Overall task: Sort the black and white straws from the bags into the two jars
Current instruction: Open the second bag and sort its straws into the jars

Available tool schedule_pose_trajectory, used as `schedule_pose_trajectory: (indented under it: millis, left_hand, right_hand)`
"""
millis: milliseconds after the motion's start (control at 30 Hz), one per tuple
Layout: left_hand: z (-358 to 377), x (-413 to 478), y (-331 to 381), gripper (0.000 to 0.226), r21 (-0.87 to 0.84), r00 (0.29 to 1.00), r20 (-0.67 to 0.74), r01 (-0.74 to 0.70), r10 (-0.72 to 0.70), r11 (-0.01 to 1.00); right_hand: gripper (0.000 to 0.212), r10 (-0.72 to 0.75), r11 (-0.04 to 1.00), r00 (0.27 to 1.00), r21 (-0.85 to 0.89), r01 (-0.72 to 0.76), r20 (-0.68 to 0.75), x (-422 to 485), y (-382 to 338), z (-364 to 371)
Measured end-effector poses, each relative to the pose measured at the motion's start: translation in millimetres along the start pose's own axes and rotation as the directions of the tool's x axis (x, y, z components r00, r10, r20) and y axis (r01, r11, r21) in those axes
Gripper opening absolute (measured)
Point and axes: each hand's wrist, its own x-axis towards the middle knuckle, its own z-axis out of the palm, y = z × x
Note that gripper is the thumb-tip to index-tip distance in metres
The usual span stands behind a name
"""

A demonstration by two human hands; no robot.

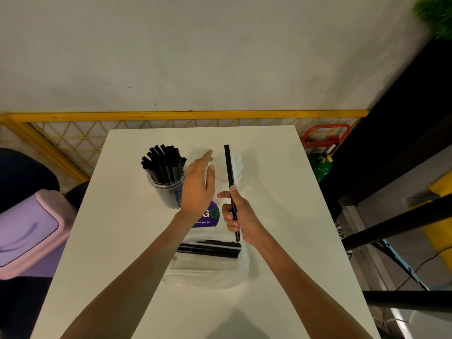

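The right hand (241, 216) is closed around a black straw (230, 172), held nearly upright, with what looks like a white straw (241, 234) tucked against its lower end. The left hand (199, 184) hovers flat with fingers spread and holding nothing, just left of the black straw. Left of that hand stands a clear jar (166, 189) packed with black straws (163, 162). Beyond both hands, a second clear jar (234, 167) is faint and hard to make out — the held straw crosses in front of it. Below the hands a clear plastic bag (208, 267) lies on the white table (122, 241), with black straws inside (210, 249), and a purple label (210, 216) shows between the hands.
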Motion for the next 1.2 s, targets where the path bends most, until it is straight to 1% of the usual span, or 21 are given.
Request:
schedule_pose_trajectory:
  millis: [67,133,167,200,367,500,567,633,700,800,867,933,1000,1100,1200]
  left_hand:
    - [-9,3,3,0.034,-0.168,0.987,-0.005,0.157,-0.160,0.973]
    - [-19,5,0,0.033,-0.290,0.946,0.083,0.325,-0.314,0.900]
    - [-24,5,-1,0.034,-0.329,0.922,0.133,0.386,-0.362,0.862]
    - [-30,5,-4,0.034,-0.340,0.908,0.160,0.418,-0.387,0.842]
    - [-63,7,-12,0.030,-0.394,0.862,0.235,0.507,-0.449,0.767]
    - [-86,16,-16,0.028,-0.392,0.860,0.296,0.506,-0.416,0.768]
    - [-98,26,-17,0.023,-0.418,0.862,0.251,0.507,-0.441,0.754]
    - [-112,39,-20,0.017,-0.459,0.864,0.145,0.490,-0.481,0.742]
    - [-127,52,-24,0.014,-0.472,0.867,0.022,0.448,-0.498,0.759]
    - [-149,66,-32,0.017,-0.424,0.897,-0.147,0.324,-0.417,0.846]
    - [-158,71,-34,0.026,-0.325,0.922,-0.237,0.223,-0.307,0.919]
    - [-161,73,-32,0.038,-0.218,0.937,-0.294,0.123,-0.186,0.968]
    - [-159,72,-30,0.048,-0.153,0.945,-0.313,0.054,-0.100,0.987]
    - [-153,65,-27,0.061,-0.112,0.958,-0.286,-0.025,-0.008,0.993]
    - [-143,57,-28,0.063,-0.013,0.970,-0.229,-0.084,0.079,0.996]
  right_hand:
    - [0.045,-0.013,1.000,1.000,-0.022,0.013,0.022,1,2,12]
    - [0.046,-0.029,0.998,0.998,-0.048,0.032,0.053,2,5,28]
    - [0.045,-0.031,0.998,0.997,-0.055,0.035,0.065,3,7,34]
    - [0.046,-0.029,0.998,0.997,-0.059,0.033,0.076,3,8,41]
    - [0.048,-0.034,0.997,0.995,-0.071,0.041,0.096,7,14,66]
    - [0.047,-0.059,0.992,0.990,-0.099,0.072,0.129,10,16,80]
    - [0.045,-0.059,0.993,0.990,-0.095,0.071,0.126,11,16,85]
    - [0.043,-0.053,0.994,0.993,-0.091,0.063,0.110,13,16,88]
    - [0.042,-0.038,0.995,0.995,-0.083,0.046,0.094,15,19,87]
    - [0.039,-0.005,0.995,0.998,-0.101,0.011,0.059,18,23,86]
    - [0.039,0.027,0.995,0.999,-0.095,-0.023,0.038,20,24,88]
    - [0.042,0.063,0.997,0.998,-0.048,-0.061,0.027,22,23,91]
    - [0.043,0.093,0.996,0.996,-0.004,-0.092,0.017,25,21,95]
    - [0.035,0.105,0.994,0.994,0.010,-0.105,-0.010,28,19,98]
    - [0.028,0.087,0.996,0.996,0.004,-0.086,-0.030,30,20,96]
